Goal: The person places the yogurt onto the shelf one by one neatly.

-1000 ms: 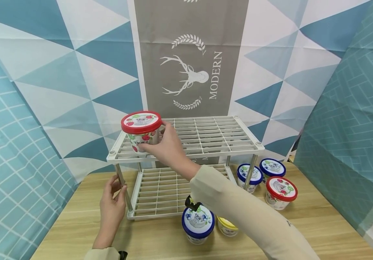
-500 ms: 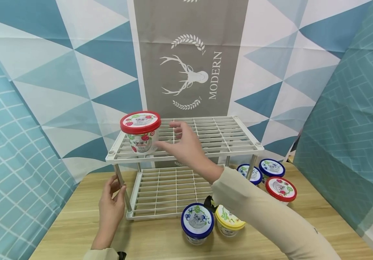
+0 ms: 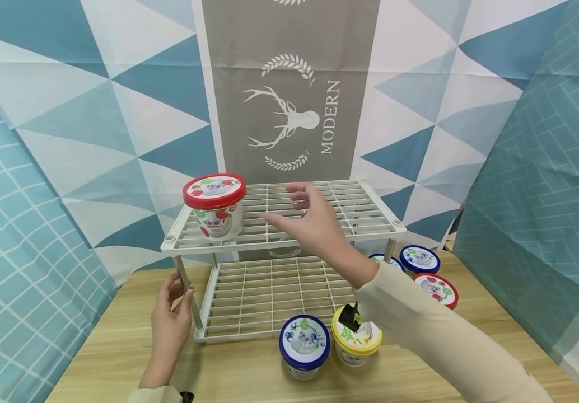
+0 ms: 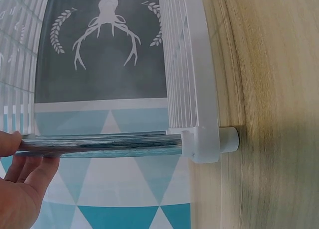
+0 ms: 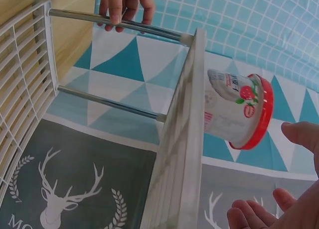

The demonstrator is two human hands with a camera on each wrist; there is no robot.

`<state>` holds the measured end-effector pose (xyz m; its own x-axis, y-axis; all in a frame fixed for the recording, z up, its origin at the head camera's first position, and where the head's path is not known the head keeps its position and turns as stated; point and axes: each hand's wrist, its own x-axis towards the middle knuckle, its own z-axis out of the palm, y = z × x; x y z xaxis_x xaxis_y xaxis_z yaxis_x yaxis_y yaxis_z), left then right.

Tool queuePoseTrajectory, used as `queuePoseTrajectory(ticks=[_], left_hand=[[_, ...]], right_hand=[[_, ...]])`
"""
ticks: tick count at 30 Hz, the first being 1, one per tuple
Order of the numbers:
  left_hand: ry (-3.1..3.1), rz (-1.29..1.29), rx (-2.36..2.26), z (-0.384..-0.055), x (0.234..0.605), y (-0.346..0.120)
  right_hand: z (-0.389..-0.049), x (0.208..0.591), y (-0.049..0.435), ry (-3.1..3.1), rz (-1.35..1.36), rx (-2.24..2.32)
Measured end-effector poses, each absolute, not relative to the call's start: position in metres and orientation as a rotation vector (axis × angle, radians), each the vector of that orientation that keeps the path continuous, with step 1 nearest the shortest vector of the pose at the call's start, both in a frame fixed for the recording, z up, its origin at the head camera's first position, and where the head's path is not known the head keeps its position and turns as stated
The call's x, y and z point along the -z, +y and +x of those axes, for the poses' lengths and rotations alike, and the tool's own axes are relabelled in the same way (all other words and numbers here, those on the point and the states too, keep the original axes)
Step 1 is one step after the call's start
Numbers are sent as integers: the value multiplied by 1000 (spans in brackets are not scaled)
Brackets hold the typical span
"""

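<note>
A tub with a red lid and strawberry print (image 3: 220, 219) stands upright on the left end of the upper tier of a white two-tier rack (image 3: 279, 245). My right hand (image 3: 314, 224) is over that tier, to the right of the tub and apart from it. Its thumb and fingers are spread, with nothing between them, as the right wrist view also shows. Low at the left, my left hand (image 3: 171, 322) holds the rack's front left metal post (image 4: 109, 143) between thumb and fingertips.
In front of the rack are a blue-lidded tub (image 3: 303, 341) and a yellow-lidded tub (image 3: 352, 341), the latter partly behind my right cuff. Two blue-lidded tubs (image 3: 419, 258) and another red-lidded tub (image 3: 435, 288) stand right of the rack. Patterned cloth (image 3: 158, 112) hangs behind.
My right hand has let go of the red-lidded tub and drawn back to the right. The tub stays on the upper tier. My left hand remains at the post.
</note>
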<state>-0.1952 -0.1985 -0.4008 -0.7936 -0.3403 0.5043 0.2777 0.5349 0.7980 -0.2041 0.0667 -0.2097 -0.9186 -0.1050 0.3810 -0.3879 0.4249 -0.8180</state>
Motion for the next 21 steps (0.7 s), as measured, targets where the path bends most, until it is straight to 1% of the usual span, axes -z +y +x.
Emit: queuePoseTrajectory(ticks=[21], left_hand=[[-2130, 30, 1239, -195, 400, -198]], right_hand=[[-176, 209, 126, -2414, 378, -1416]])
